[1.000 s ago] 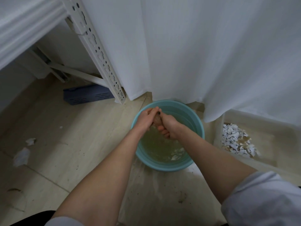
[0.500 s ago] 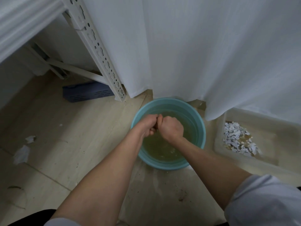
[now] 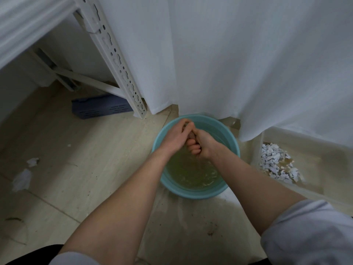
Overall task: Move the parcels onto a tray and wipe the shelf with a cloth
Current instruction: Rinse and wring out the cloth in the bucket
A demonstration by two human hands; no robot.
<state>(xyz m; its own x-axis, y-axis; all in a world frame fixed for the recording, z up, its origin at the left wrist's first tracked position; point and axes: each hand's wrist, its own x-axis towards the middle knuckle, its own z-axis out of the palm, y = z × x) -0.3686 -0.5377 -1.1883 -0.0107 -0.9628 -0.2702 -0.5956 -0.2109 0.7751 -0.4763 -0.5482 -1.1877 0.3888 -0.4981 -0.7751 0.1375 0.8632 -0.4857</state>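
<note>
A white curtain (image 3: 238, 54) fills most of what we see, hanging down to the floor (image 3: 76, 178). To its left rises the shelf (image 3: 114, 60), of which we get only a pale perforated upright, a brace and the edge of 1 board. We cannot tell whether it has been wiped, and no parcels or tray are in view. Below the curtain hem sits a teal basin (image 3: 234, 148) of murky yellowish water, placed, we judge, close to the shelf so the rag can be rinsed within reach. Right of it a clear bin (image 3: 315, 169) holds shredded paper, and under the shelf lies a blue slatted crate (image 3: 101, 109).

Both bare forearms reach over the basin. The left hand (image 3: 174, 137) and right hand (image 3: 203, 144) meet fist to fist above the water. All fingers are curled tight round the cloth (image 3: 191, 135), of which only a small brownish twist shows between them. We read this as wringing: 2 fists on 1 roll, held over the basin so the run-off falls back in. So we place the task at the cloth-preparing step, with the shelf wipe to follow.

Smallest are 2 crumpled paper scraps (image 3: 22, 179) on the floor at left. We find no brand, label or legible writing anywhere.
</note>
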